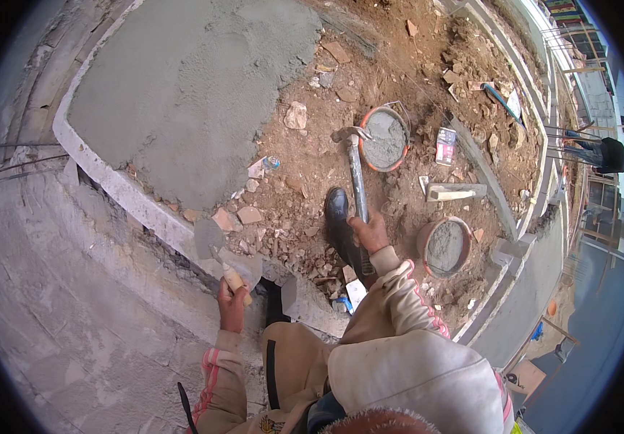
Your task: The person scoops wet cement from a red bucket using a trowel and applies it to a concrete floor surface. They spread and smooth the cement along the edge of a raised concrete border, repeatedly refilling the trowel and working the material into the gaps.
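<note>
My left hand (pixel 231 307) is closed around the light wooden handle of a pointed trowel (pixel 233 276). Its grey blade lies over the pale edge of the low block wall (pixel 149 217). In my right hand (pixel 371 233) is a hammer (pixel 356 173), gripped by its dark shaft. The hammer's head reaches the near left rim of a bucket of grey mortar (pixel 386 141); whether they touch I cannot tell. Beside the shaft, a black boot (pixel 337 213) stands on the rubble. Wet grey concrete (pixel 189 87) spreads inside the wall on the far left.
A second mortar bucket (pixel 445 247) stands to the right of my right arm. Near it lie a float (pixel 457 192), a small printed packet (pixel 445 146) and a long board (pixel 482 170). Farther off are a blue-handled tool (pixel 500 101) and a person (pixel 609 154). Broken stones (pixel 295 116) litter the soil.
</note>
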Tool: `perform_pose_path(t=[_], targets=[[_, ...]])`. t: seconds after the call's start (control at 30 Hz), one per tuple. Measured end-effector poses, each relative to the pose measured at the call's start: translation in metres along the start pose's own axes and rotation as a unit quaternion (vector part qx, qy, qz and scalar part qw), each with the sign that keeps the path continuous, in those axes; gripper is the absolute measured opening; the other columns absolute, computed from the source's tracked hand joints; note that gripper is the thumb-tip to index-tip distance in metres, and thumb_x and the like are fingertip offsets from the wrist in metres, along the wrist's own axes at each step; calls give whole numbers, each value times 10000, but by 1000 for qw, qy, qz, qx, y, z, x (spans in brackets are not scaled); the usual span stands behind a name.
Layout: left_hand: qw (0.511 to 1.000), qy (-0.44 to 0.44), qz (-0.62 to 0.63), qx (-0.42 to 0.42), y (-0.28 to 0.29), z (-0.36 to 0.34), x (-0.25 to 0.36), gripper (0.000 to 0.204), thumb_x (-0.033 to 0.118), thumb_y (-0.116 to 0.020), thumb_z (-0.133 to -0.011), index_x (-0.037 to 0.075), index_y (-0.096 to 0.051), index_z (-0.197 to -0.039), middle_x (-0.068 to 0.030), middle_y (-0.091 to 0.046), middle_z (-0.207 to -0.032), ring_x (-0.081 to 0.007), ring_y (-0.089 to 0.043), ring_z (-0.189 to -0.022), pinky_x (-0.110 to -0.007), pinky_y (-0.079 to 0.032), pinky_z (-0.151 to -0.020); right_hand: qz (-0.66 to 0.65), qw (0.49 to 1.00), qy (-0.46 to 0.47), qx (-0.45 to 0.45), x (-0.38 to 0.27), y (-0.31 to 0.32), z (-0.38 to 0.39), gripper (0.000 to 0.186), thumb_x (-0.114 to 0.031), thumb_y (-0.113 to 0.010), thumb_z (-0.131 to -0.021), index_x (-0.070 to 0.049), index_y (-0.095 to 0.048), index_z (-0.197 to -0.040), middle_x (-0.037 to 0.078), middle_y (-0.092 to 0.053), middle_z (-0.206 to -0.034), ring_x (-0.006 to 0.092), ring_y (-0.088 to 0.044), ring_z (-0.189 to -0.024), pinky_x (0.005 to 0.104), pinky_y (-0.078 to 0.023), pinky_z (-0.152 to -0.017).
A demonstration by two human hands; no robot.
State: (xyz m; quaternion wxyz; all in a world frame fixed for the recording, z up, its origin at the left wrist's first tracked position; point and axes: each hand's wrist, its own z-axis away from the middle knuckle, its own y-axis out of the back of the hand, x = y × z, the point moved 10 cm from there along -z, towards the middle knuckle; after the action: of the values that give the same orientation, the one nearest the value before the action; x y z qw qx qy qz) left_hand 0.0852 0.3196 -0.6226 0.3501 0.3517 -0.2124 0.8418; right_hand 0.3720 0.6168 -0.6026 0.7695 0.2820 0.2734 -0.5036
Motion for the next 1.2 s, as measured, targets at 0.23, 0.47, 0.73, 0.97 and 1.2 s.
perform_pose_path(t=[0.23, 0.47, 0.73, 0.97, 1.2], targets=[[1000, 20, 12, 6, 8, -4, -3, 273, 85, -559, -941, 16, -520, -1202, -55, -601, -1018, -165, -620, -960, -331, -525, -876, 17, 998, -29, 52, 11, 96, 65, 161, -164, -648, -903, -41, -558, -956, -5, -501, -625, 93, -483, -462, 271, -390, -402], [999, 39, -31, -11, 0, -10, -3, 242, 72, -559, -924, 33, -522, -1160, -45, -587, -991, -162, -628, -907, -322, -539, -836, 128, 981, -58, 137, 46, 174, 156, 308, -256, -650, -942, -8, -610, -1119, -14, -495, -634, 67, -441, -486, 249, -354, -441], [995, 84, -44, -24, -8, -4, -11, 273, 42, -576, -903, 43, -529, -1172, -38, -590, -987, -162, -633, -899, -310, -536, -837, 148, 965, -116, 183, 151, 208, 223, 253, -279, -636, -945, -49, -568, -865, -11, -496, -610, 90, -454, -466, 278, -364, -426], [991, 92, -93, -38, -13, -2, -3, 274, 49, -576, -906, 42, -531, -1177, -43, -598, -1004, -164, -637, -907, -307, -533, -829, -1, 912, -327, 249, 287, 234, 280, 256, -286, -653, -941, -64, -559, -855, 9, -496, -612, 132, -483, -430, 314, -369, -357], [985, 80, -138, -70, -17, -19, 1, 294, 51, -561, -913, 27, -503, -1201, -47, -591, -991, -177, -642, -907, -311, -532, -829, -62, 862, -325, 385, 405, 297, 268, 205, -206, -644, -913, -16, -587, -860, 91, -580, -616, 221, -559, -456, 370, -433, -385]])
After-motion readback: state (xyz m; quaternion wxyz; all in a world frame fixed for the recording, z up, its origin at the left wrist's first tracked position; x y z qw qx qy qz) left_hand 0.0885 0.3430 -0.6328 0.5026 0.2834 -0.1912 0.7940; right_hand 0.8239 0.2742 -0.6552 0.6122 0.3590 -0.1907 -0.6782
